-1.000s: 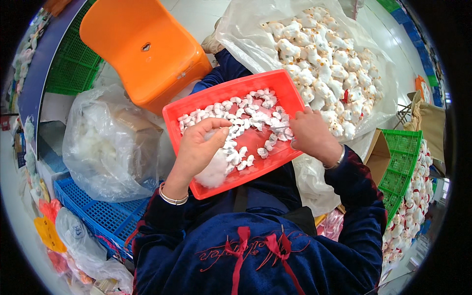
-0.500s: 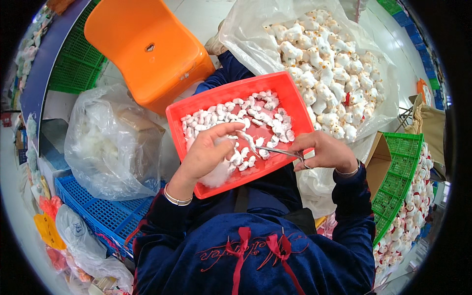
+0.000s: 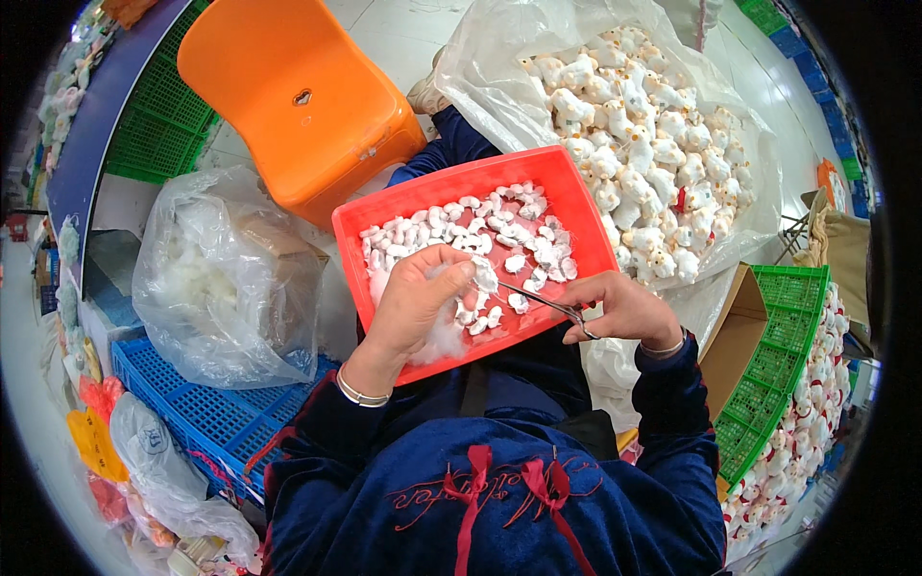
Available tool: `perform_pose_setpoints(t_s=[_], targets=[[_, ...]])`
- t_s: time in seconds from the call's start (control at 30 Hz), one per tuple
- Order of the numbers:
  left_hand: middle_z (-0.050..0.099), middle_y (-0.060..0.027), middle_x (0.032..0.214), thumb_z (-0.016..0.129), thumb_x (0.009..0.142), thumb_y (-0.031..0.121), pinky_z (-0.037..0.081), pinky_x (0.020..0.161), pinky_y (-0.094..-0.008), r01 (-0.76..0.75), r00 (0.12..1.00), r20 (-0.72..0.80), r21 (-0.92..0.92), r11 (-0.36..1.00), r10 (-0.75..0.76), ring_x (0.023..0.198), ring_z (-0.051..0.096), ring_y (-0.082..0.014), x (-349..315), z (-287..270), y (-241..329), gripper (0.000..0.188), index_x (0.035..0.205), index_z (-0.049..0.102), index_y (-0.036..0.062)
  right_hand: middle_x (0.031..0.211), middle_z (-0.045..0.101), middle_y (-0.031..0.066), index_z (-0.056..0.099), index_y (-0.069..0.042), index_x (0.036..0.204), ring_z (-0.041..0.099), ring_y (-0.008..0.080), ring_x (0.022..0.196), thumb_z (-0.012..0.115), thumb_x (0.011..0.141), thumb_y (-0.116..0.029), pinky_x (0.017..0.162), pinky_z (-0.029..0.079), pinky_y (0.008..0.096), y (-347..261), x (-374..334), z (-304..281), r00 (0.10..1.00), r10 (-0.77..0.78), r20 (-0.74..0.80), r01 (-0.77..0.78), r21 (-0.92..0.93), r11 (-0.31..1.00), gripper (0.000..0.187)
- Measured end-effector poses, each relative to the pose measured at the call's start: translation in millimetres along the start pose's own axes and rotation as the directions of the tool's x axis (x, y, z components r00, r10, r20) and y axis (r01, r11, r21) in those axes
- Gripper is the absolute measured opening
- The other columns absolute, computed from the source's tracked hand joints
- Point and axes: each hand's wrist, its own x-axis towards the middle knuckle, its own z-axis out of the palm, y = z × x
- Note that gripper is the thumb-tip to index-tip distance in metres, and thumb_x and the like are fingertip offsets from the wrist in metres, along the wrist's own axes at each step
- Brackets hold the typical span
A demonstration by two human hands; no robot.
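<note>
A red plastic tray (image 3: 586,206) rests on my lap, holding many small white fabric pieces (image 3: 423,227) and a tuft of white stuffing (image 3: 437,344). Over its near part, my left hand (image 3: 413,300) pinches one small white fabric piece (image 3: 484,275) between thumb and fingers. My right hand (image 3: 624,309) grips metal scissor-like forceps (image 3: 547,300) by the finger loops, from the tray's right side. Their tip meets the lower edge of the pinched piece; whether it is inside the piece, I cannot tell.
An orange plastic chair (image 3: 298,115) stands beyond the tray. At the right, a clear bag (image 3: 480,58) holds white plush toys (image 3: 634,163). A bag of stuffing (image 3: 216,288) sits left above a blue crate (image 3: 221,413). Green crates (image 3: 783,336) are at the right.
My left hand has closed from a wider finger spread into a pinch on the white piece. My right hand and the forceps have shifted slightly left and down, their tip now at the piece.
</note>
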Motion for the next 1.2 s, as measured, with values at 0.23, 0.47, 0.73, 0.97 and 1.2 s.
perform_pose_setpoints(t_s=[0.23,0.47,0.73,0.97,1.2], targets=[[0.072,-0.0155,0.101,0.062,0.100,0.009,0.055,0.075,-0.0274,-0.031,0.997,-0.078,-0.014,0.999,0.030,0.091,0.073,-0.0187,-3,7,5,0.008,0.100,0.062,0.0013,0.088,0.069,0.0080,0.072,-0.001,0.112,0.064,0.0181,0.081,0.086,0.077,-0.019,0.075,0.051,0.0326,5,-3,13,0.964,-0.070,-0.258,0.024,-0.178,0.984,0.042],[0.071,-0.0153,0.102,0.061,0.101,0.010,0.056,0.089,-0.0326,-0.139,0.985,-0.095,0.048,0.989,0.144,0.098,0.073,-0.0244,-1,5,-3,0.010,0.099,0.061,-0.0001,0.085,0.066,0.0125,0.073,-0.003,0.101,0.064,0.0307,0.083,0.081,0.075,-0.015,0.073,0.052,0.0404,-27,1,31,0.899,-0.261,-0.351,0.037,-0.535,0.844,0.030],[0.071,-0.0141,0.102,0.064,0.100,0.012,0.055,0.090,-0.0320,-0.127,0.976,-0.161,0.116,0.985,0.145,0.097,0.072,-0.0208,-5,8,-2,0.014,0.102,0.063,-0.0019,0.081,0.065,0.0128,0.072,-0.003,0.099,0.064,0.0312,0.078,0.079,0.078,-0.017,0.069,0.051,0.0413,-31,3,38,0.912,-0.202,-0.358,-0.014,-0.519,0.855,0.026],[0.072,-0.0111,0.100,0.065,0.099,0.012,0.055,0.086,-0.0284,-0.134,0.982,-0.127,0.040,0.990,0.138,0.094,0.070,-0.0157,-6,9,-4,0.015,0.103,0.065,-0.0023,0.082,0.067,0.0132,0.072,0.000,0.104,0.066,0.0281,0.076,0.083,0.076,-0.016,0.069,0.052,0.0373,-21,9,39,0.915,-0.221,-0.338,0.080,-0.384,0.920,0.033],[0.066,0.0018,0.083,0.069,0.097,0.015,0.042,0.059,-0.0176,-0.170,0.969,-0.140,0.229,0.958,0.205,0.064,0.052,-0.0013,-8,11,-5,0.012,0.098,0.068,0.0035,0.085,0.069,0.0127,0.070,0.001,0.108,0.067,0.0233,0.077,0.088,0.075,-0.022,0.071,0.053,0.0341,-8,14,47,0.951,-0.116,-0.286,0.065,-0.182,0.981,0.044]])
